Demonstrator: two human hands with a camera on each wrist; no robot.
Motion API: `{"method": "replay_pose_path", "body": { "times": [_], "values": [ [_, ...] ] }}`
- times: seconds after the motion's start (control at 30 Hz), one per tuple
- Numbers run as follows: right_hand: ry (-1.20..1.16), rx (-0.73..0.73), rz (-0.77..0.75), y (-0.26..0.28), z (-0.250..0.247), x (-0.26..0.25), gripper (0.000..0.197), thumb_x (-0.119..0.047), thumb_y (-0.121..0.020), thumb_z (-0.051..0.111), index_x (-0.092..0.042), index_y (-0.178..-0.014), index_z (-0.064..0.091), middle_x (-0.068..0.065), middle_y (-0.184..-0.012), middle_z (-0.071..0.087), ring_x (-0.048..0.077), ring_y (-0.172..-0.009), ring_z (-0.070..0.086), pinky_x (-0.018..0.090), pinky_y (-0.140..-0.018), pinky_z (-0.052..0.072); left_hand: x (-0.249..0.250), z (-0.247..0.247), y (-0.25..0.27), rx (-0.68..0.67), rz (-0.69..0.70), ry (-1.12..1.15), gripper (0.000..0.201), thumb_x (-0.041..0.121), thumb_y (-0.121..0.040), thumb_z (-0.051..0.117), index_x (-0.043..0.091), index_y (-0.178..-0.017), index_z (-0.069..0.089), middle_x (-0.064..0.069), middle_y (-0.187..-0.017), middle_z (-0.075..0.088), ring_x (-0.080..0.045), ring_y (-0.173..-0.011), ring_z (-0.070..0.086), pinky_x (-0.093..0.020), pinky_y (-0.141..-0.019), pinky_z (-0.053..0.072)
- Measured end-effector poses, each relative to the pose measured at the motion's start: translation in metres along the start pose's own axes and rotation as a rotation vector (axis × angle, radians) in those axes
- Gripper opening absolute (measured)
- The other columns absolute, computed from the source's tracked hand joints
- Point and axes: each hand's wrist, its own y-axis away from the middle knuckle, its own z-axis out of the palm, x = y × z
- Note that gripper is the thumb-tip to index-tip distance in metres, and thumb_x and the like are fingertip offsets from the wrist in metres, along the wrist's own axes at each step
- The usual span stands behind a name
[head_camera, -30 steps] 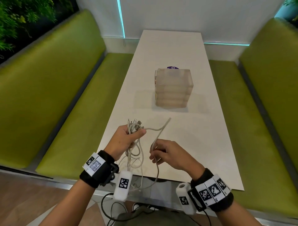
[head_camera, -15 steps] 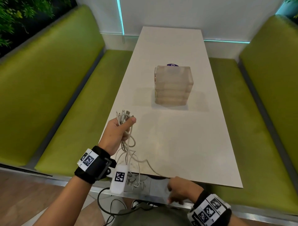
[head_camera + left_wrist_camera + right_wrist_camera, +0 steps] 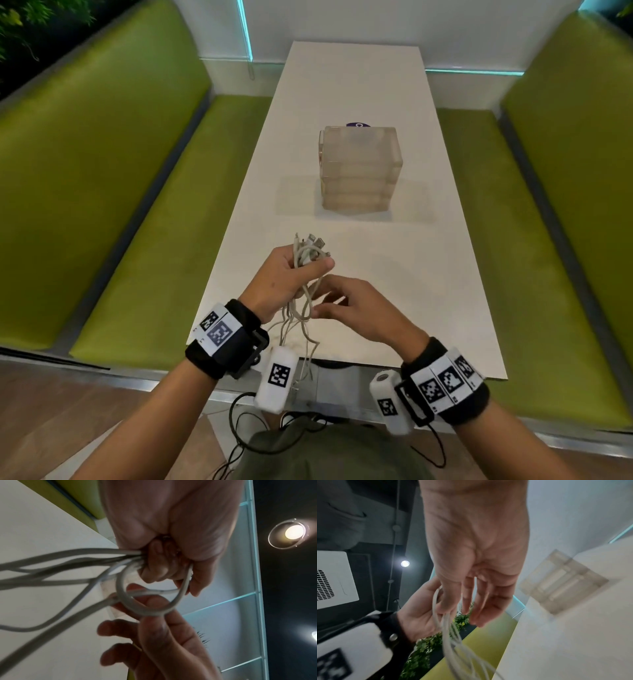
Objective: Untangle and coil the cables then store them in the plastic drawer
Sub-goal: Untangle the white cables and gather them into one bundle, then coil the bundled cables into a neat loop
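Observation:
A bundle of white cables [image 3: 305, 255] stands up out of my left hand [image 3: 308, 270], connectors on top, loops hanging below toward the table's near edge. In the left wrist view the left hand [image 3: 163, 568] is a fist around the strands, and one cable loop [image 3: 123, 597] curls out under it. My right hand [image 3: 322, 305] is just right of and below the left one. Its thumb and forefinger pinch the bottom of that loop [image 3: 150, 618]; the other fingers hang loosely [image 3: 476, 615]. The translucent plastic drawer unit [image 3: 359, 171] stands mid-table, all drawers closed.
The white table [image 3: 428, 274] runs away from me between two green benches, one on the left [image 3: 120, 205] and one on the right [image 3: 548, 240]. A purple disc [image 3: 358, 125] peeks out behind the drawer unit. Black wires hang below the table's near edge.
My right hand rose from below the table's near edge to the loops under the left hand. The left hand moved right with the bundle.

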Motion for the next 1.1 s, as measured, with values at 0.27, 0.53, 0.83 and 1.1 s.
{"method": "replay_pose_path", "body": {
  "times": [0.27,0.53,0.83,1.1],
  "values": [
    [-0.331,-0.016,-0.032,0.011,0.007,0.008,0.014,-0.016,-0.093,0.058,-0.012,-0.105,0.056,0.005,-0.102,0.068,0.022,-0.080,0.069,0.031,-0.066,0.053,-0.002,0.000,0.000,-0.034,-0.015,-0.062,0.027,0.018,-0.087,0.067,0.017,-0.064,0.053,0.005,-0.052,0.036,-0.011,-0.044,0.029,-0.024,-0.042,0.025],
    [-0.376,0.171,-0.089,0.015,-0.005,0.012,0.008,-0.007,-0.093,0.054,-0.008,-0.086,0.057,0.011,-0.077,0.069,0.021,-0.065,0.061,0.028,-0.058,0.046,-0.004,-0.003,-0.002,-0.134,-0.003,0.043,0.020,0.029,-0.080,0.071,0.010,-0.082,0.065,0.005,-0.057,0.047,-0.007,-0.045,0.030,-0.020,-0.041,0.022],
    [0.516,-0.506,0.168,0.031,0.004,0.061,0.037,-0.012,-0.087,0.062,-0.020,-0.123,0.059,0.000,-0.118,0.064,0.013,-0.101,0.059,0.031,-0.092,0.047,0.012,-0.026,-0.015,0.069,0.061,0.328,0.012,0.024,-0.084,0.058,0.014,-0.080,0.053,0.009,-0.054,0.022,-0.008,-0.046,0.016,-0.020,-0.041,0.016],
    [-0.133,-0.079,-0.087,-0.008,-0.045,-0.014,0.075,-0.044,-0.078,0.071,-0.024,-0.141,0.037,-0.011,-0.142,0.044,-0.001,-0.130,0.040,0.021,-0.106,0.035,0.045,0.013,-0.035,-0.155,0.143,0.257,0.026,0.027,-0.093,0.050,0.020,-0.069,0.043,0.010,-0.053,0.025,-0.006,-0.045,0.020,-0.019,-0.042,0.022]
  ]
}}
